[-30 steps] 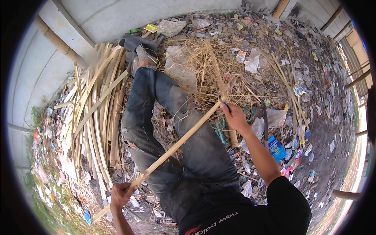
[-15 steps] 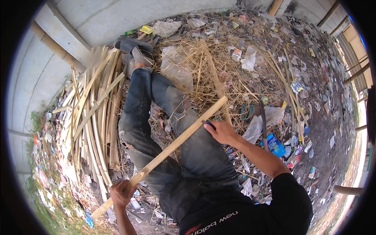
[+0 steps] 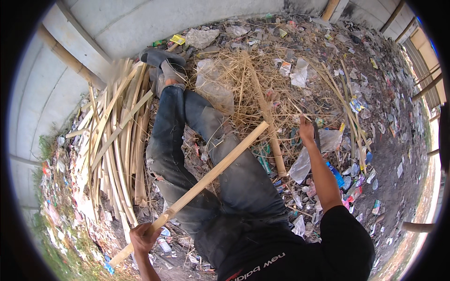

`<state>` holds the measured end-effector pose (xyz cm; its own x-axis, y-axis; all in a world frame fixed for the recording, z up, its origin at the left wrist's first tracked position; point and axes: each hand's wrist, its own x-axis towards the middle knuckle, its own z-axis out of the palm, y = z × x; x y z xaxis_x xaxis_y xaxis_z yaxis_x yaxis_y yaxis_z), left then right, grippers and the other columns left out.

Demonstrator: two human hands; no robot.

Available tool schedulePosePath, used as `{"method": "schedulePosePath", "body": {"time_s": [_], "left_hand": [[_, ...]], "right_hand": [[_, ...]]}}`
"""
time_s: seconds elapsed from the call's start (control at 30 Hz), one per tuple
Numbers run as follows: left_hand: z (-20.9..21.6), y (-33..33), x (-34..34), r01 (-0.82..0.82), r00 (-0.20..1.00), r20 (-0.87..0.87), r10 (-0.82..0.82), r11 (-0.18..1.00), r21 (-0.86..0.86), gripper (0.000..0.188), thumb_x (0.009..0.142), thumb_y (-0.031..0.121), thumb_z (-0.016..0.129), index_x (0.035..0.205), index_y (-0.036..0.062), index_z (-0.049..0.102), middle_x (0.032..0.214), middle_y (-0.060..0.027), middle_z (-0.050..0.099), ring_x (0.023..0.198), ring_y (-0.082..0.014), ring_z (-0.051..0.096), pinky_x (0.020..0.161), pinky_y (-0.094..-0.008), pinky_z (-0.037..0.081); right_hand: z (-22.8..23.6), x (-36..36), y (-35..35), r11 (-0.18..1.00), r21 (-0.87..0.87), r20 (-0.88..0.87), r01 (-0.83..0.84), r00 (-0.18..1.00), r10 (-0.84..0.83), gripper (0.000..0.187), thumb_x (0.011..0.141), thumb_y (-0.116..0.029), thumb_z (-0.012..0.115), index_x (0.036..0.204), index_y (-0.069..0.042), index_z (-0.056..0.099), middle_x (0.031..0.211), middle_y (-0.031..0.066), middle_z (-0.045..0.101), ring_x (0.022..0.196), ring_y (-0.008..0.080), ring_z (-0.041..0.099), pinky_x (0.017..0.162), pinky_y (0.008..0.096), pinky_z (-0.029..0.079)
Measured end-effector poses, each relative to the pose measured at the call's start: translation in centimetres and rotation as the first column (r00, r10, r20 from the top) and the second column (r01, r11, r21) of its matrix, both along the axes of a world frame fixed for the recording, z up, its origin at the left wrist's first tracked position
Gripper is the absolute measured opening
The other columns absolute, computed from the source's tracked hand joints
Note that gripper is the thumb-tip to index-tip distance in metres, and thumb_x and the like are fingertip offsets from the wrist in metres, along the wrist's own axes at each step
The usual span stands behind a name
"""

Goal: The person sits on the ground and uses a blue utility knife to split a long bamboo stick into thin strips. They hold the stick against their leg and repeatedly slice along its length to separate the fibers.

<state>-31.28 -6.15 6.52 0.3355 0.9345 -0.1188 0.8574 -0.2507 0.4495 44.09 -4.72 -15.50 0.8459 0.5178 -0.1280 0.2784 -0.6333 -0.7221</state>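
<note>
Right hand (image 3: 306,131) has just swung outward, away from the wooden strip (image 3: 218,170); its fingers are curled in, though I cannot tell around what; that one strip, flat, smooth and pale, slants over two torn denim trouser legs (image 3: 169,119), its lower part clasped in the left hand (image 3: 144,238); one heap of long slats (image 3: 112,145) lies leftward, one tangle of dry straw (image 3: 241,82) beyond.

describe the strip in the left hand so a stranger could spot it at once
Find the dark jeans in the middle of the view. A pale strip slants across both legs, gripped near its lower end by the left hand. Unlike those in the pile of strips farther left, it alone crosses the jeans.
</note>
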Motion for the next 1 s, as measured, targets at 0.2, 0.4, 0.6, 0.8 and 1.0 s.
{"method": "schedulePosePath", "body": {"time_s": [0.2, 0.4, 0.6, 0.8, 1.0], "left_hand": [[-1.2, -1.2, -0.3, -0.036, 0.998, -0.048, 0.035, 0.999, -0.024, 0.038, 0.069, 0.027, 0.097, 0.089, 0.0012, 0.077, 0.064, -0.0107, 0.065, 0.055, -0.0257, 0.064, 0.053, -0.039, 0.049], [-0.2, -0.5, 0.6, -0.028, 0.997, -0.078, 0.027, 1.0, -0.004, 0.041, 0.068, 0.029, 0.098, 0.09, 0.0014, 0.077, 0.07, -0.0131, 0.07, 0.059, -0.0276, 0.069, 0.054, -0.0393, 0.051], [-0.1, -0.5, 1.0, -0.021, 0.996, -0.084, 0.022, 1.0, 0.02, 0.04, 0.068, 0.027, 0.097, 0.09, 0.0012, 0.077, 0.073, -0.0147, 0.072, 0.062, -0.0292, 0.071, 0.054, -0.0393, 0.052], [0.3, -0.4, 1.4, -0.001, 0.997, -0.075, 0.004, 0.999, 0.041, 0.039, 0.068, 0.024, 0.098, 0.093, 0.0026, 0.077, 0.074, -0.0146, 0.073, 0.062, -0.0289, 0.071, 0.054, -0.0396, 0.052], [0.3, -0.3, 1.7, 0.01, 0.999, -0.05, -0.004, 0.994, 0.113, 0.04, 0.067, 0.024, 0.098, 0.093, 0.0037, 0.077, 0.072, -0.014, 0.071, 0.06, -0.0293, 0.07, 0.051, -0.0393, 0.051]], "right_hand": [[4.0, -6.9, -0.6, 0.945, 0.2, -0.104, -0.259, 0.953, 0.283, 0.05, 0.11, -0.047, 0.053, 0.105, 0.002, 0.064, 0.079, 0.014, 0.066, 0.073, 0.0274, 0.063, 0.071, 0.0413, 0.049], [7.8, -12.8, 0.2, 0.866, 0.191, -0.076, -0.461, 0.873, 0.482, 0.04, 0.111, -0.038, 0.053, 0.103, 0.0, 0.063, 0.08, 0.0178, 0.065, 0.072, 0.0344, 0.061, 0.071, 0.0443, 0.048], [8.0, -13.3, 1.6, 0.914, 0.035, -0.091, -0.405, 0.909, 0.407, 0.042, 0.11, -0.037, 0.054, 0.1, 0.002, 0.064, 0.08, 0.0235, 0.065, 0.071, 0.039, 0.061, 0.07, 0.0471, 0.047], [7.5, -13.3, 2.4, 0.927, 0.043, -0.071, -0.373, 0.924, 0.375, 0.045, 0.109, -0.039, 0.054, 0.094, 0.003, 0.065, 0.076, 0.025, 0.063, 0.071, 0.0439, 0.062, 0.07, 0.0495, 0.048], [6.1, -13.2, 2.4, 0.932, 0.054, -0.057, -0.359, 0.931, 0.362, 0.049, 0.109, -0.041, 0.054, 0.094, 0.003, 0.067, 0.077, 0.0271, 0.064, 0.077, 0.0475, 0.064, 0.074, 0.0508, 0.049]]}}
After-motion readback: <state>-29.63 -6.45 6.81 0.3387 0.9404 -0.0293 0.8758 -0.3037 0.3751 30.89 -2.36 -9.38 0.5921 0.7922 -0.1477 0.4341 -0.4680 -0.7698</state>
